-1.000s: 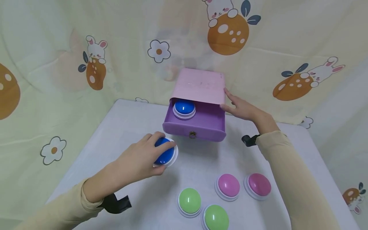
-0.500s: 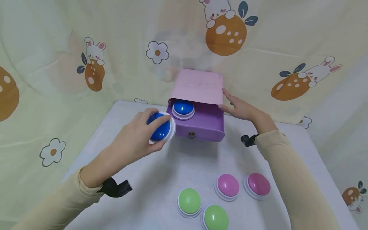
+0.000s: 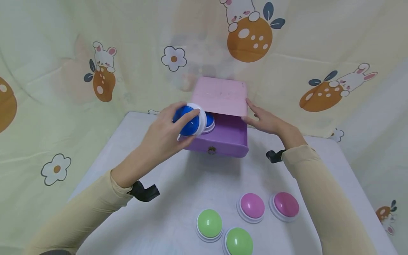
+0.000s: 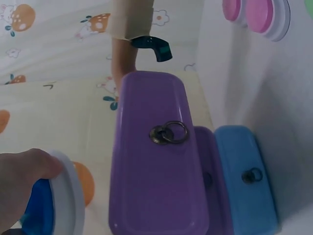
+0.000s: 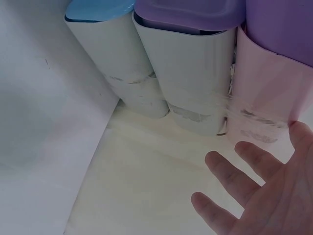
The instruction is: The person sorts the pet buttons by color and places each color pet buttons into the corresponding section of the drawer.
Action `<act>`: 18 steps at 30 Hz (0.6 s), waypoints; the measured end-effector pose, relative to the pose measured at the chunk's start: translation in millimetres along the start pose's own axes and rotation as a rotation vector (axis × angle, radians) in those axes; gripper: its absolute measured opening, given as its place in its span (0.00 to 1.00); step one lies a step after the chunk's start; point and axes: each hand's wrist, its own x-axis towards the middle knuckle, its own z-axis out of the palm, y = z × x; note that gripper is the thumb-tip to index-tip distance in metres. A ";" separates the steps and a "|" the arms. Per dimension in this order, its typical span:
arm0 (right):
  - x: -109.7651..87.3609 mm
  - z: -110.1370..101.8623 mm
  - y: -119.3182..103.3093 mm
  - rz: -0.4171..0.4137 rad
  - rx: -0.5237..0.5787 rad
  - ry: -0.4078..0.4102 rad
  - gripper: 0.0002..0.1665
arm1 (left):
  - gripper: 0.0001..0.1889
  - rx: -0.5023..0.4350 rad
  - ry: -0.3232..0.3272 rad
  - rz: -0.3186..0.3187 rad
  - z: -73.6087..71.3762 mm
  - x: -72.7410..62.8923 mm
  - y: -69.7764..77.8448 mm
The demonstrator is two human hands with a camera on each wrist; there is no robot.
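My left hand (image 3: pixel 164 129) grips a blue dome button (image 3: pixel 190 124) with a white rim, tilted, over the left part of the pulled-out purple drawer (image 3: pixel 231 150). In the left wrist view, the thumb presses the white rim (image 4: pixel 71 196) beside the drawer front with its ring pull (image 4: pixel 176 132). Inside the drawer sits a second blue dome button (image 3: pixel 210 122), partly hidden behind the held one. My right hand (image 3: pixel 269 121) rests with fingers spread against the right side of the pink drawer casing (image 3: pixel 221 95); the right wrist view shows its fingertip at the pink wall (image 5: pixel 269 88).
Lower drawers with purple (image 4: pixel 215 186) and blue fronts (image 4: pixel 247 176) stand under the top one. Two green dome buttons (image 3: pixel 209 223) and two pink ones (image 3: pixel 252 205) lie on the white table (image 3: pixel 165 212). A patterned curtain (image 3: pixel 137 78) hangs right behind the drawers.
My left hand has carried the blue dome button up and away from me, from in front of the drawer to over its left part. The right hand keeps its place on the casing.
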 end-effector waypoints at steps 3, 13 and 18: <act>-0.3 0.0 0.2 -0.001 0.005 0.000 0.49 | 0.31 -0.020 0.023 0.016 9.6 8.0 -1.1; -2.0 0.1 0.2 0.008 0.010 0.007 0.49 | 0.32 -0.061 0.062 0.104 40.0 31.2 5.7; -2.0 0.3 -1.6 0.016 0.010 0.004 0.50 | 0.33 -0.013 0.050 0.150 55.4 41.6 9.5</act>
